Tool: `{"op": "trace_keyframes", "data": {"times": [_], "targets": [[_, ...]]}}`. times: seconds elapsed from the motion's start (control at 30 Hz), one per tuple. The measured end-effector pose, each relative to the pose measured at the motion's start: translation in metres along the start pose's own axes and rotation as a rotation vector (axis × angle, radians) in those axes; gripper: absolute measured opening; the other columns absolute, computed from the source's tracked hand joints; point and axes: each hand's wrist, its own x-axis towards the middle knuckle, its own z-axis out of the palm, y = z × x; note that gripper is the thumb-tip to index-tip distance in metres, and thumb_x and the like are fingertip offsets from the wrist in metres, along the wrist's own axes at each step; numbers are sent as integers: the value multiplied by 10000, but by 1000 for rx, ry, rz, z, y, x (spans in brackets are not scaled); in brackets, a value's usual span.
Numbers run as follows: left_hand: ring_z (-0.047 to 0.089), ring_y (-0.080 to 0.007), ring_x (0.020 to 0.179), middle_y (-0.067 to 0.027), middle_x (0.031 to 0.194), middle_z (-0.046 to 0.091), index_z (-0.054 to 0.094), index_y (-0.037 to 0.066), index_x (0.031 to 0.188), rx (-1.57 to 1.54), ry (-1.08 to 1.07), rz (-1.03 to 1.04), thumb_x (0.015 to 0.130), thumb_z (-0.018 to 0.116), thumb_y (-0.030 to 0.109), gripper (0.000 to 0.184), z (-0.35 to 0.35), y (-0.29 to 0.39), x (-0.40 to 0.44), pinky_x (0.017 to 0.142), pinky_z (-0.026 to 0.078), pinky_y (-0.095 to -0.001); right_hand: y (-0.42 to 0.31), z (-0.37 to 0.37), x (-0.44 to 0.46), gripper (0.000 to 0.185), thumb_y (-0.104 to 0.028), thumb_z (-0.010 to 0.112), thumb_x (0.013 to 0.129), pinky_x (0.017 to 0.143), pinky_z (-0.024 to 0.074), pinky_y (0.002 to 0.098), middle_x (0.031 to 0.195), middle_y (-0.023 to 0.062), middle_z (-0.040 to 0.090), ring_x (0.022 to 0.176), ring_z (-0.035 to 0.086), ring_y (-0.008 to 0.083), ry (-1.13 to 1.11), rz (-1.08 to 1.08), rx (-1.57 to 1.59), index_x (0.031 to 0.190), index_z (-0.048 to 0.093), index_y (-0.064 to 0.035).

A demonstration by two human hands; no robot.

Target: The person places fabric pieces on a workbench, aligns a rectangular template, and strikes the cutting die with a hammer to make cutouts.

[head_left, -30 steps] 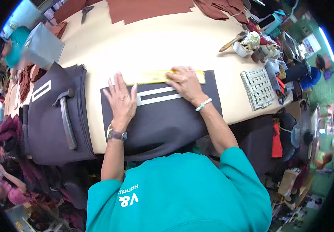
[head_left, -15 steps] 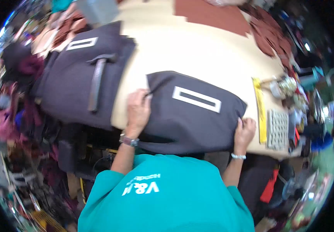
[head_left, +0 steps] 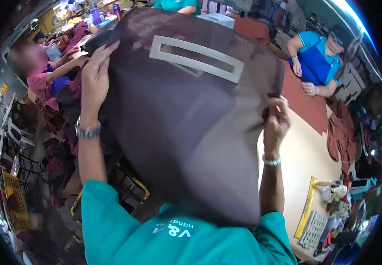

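Observation:
A thin dark fabric panel [head_left: 177,132] is raised in front of me, its lower part hanging toward my shirt. Light passes through it, so shapes behind show faintly. Near its top sits a white rectangular frame-shaped piece [head_left: 155,48] with a long slot. My left hand [head_left: 96,79] grips the panel's upper left edge, fingertips partly hidden by the cloth. At the right edge, my right hand [head_left: 276,123] has its fingers closed on the bunched fabric. The panel hides much of the table.
A reddish-brown sheet [head_left: 306,106] lies on the cream table [head_left: 283,181]. Beside a yellow ruler [head_left: 306,207] is a pale gridded plate [head_left: 313,229]. One co-worker [head_left: 317,57] is at the right, another [head_left: 45,79] at the left, and a third [head_left: 177,5] behind the panel.
Both hands have lifted the dark panel from the table, up and toward the left. My view has tilted up, bringing the co-workers into sight.

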Motion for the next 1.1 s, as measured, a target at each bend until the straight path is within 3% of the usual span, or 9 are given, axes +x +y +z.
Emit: {"op": "trace_keyframes", "data": {"times": [0.03,0.13,0.3,0.37,0.47,0.53,0.8,1.03,1.1], "targets": [[548,-262,1113,-159,1182,580,569,17,1165,81,-10,56,888,430,1,310,7,-28,16,969,387,-317,3,25,11,259,110,389,822,692,410,206,849,18,533,759,498,81,2,-80,28,885,608,-15],[497,-314,1156,-193,1226,532,550,32,1196,250,-85,83,853,393,-14,380,39,-105,48,984,386,-369,56,71,29,394,112,381,773,826,411,232,938,55,549,871,514,131,-117,28,89,1041,640,-16],[503,-307,1145,-171,1286,487,503,21,1237,417,-331,-52,757,406,-61,497,106,-165,52,967,416,-378,93,116,19,276,5,562,801,809,449,271,951,94,631,890,580,166,-53,162,-77,1068,632,4],[540,-303,1098,-114,1317,473,500,45,1232,451,-385,2,738,457,-31,502,142,-196,38,909,461,-385,109,119,13,309,-27,613,794,810,448,273,952,89,610,906,577,183,-73,156,-160,1103,619,-3],[563,-291,1052,-95,1319,466,501,44,1219,470,-488,-4,730,502,-37,496,182,-212,23,873,478,-378,135,119,6,342,-56,623,793,787,445,291,887,87,549,847,555,199,-108,58,-303,1129,603,1],[520,-271,1111,-90,1338,449,464,49,1268,457,-589,-51,682,502,-77,600,199,-212,24,919,444,-375,135,117,6,352,-68,629,790,791,442,300,864,87,532,827,550,205,-127,107,-352,1133,599,5],[580,-306,987,-101,1275,496,506,31,1215,483,-706,22,701,491,-71,524,233,-223,34,850,474,-402,146,117,9,356,-129,615,804,778,443,328,872,109,539,799,538,227,-153,208,-402,1125,594,23],[572,-307,1032,-127,1182,568,549,56,1191,472,-827,-49,719,480,-45,488,227,-227,28,901,453,-381,151,116,13,354,-150,606,804,835,442,341,938,163,579,894,572,275,-162,242,-372,1107,602,32],[477,-323,1161,-139,1266,505,553,100,1192,533,-799,-72,749,496,6,457,224,-225,29,935,401,-476,152,113,15,346,-158,602,806,859,438,348,960,180,587,937,577,294,-172,258,-372,1094,609,34]]}}
